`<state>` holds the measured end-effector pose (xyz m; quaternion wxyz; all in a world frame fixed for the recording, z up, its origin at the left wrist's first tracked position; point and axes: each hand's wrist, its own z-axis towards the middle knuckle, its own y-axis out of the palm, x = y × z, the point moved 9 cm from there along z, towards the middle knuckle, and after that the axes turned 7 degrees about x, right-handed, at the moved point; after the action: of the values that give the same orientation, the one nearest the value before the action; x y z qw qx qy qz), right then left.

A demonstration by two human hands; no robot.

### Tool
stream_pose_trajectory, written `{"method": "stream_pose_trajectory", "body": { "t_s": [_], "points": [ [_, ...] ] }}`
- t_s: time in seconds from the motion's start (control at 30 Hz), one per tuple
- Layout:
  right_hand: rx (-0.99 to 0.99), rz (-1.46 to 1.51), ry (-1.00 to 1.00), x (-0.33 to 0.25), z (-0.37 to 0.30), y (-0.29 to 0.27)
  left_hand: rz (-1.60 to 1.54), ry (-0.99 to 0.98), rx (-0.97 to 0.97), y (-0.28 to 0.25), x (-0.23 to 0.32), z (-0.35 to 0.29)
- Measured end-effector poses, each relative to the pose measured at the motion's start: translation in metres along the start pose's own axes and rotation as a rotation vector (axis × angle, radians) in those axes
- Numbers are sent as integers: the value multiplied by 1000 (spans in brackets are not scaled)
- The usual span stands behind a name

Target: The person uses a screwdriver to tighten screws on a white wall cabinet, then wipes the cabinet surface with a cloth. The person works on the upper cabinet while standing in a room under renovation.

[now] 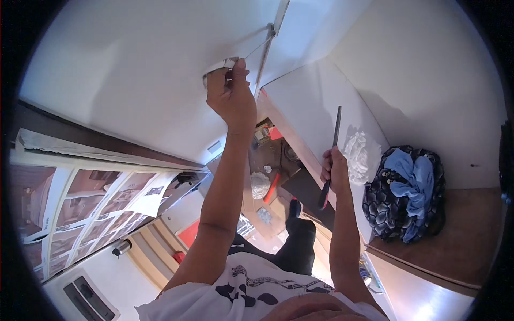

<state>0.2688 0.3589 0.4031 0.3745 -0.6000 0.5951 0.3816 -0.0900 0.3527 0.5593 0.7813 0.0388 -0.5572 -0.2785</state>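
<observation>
Up top, the left grip (233, 102) wraps a white piece (218, 66), fingers covering so much of it that its full shape can't be made out, while the right grip (336, 168) swallows a middle stretch of a dark rod (337, 128). Over on the right, a blue cloth (420, 179) hides part of the patterned bag (376, 211), and a dark object (505, 160) gets sliced off by the round rim, impossible to name. Down below, the dark trousers (300, 245) vanish behind the white shirt (257, 275), and the clutter (263, 134) past the left forearm (222, 182) is too small to sort!
</observation>
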Motion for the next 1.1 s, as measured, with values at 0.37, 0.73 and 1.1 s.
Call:
{"method": "stream_pose_trajectory", "body": {
  "t_s": [0.37, 0.73, 1.1],
  "points": [
    [41, 4, -13, 5, 3, -5, 92, -570, 120, -119, -102, -89],
    [-5, -35, -21, 0, 2, -2, 628, -1082, -467, -264, -276, -286],
    [-21, -45, -40, -4, 5, 7, 791, -606, -882, -228, -345, -330]
  ]
}}
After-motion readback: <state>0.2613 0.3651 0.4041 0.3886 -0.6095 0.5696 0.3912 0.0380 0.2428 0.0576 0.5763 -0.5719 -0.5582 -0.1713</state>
